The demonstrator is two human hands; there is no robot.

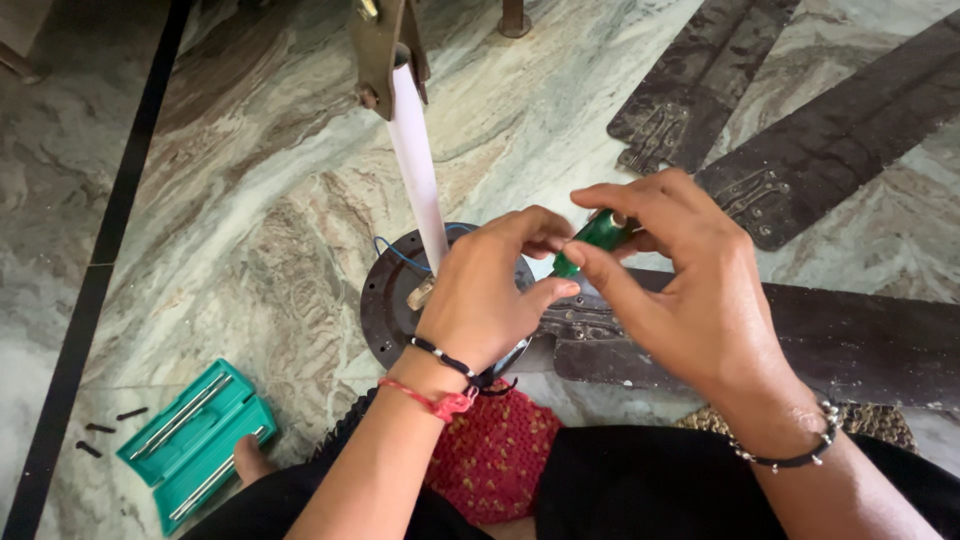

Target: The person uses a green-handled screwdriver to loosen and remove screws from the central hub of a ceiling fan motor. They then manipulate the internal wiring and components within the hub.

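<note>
At far left I see small dark screws (108, 427) loose on the marble floor (250, 200), just beside an open green tool case (195, 443) with long metal shafts in it. Nearer centre, a white rod (418, 170) slants down to a round dark motor plate (390, 305) with a blue wire (392, 252) looping at its rim. My left hand (490, 290) is curled narrow over that plate, fingertips meeting the tip of a green screwdriver handle (592, 238), which my right hand (680, 280) pinches between thumb and fingers. Dark fan blades (830, 140) lie at right, one running under my hands. My worry: both grips are fingertip-only, so the handle could slip and drop onto the plate, and those loose screws could get nudged away and lost.
</note>
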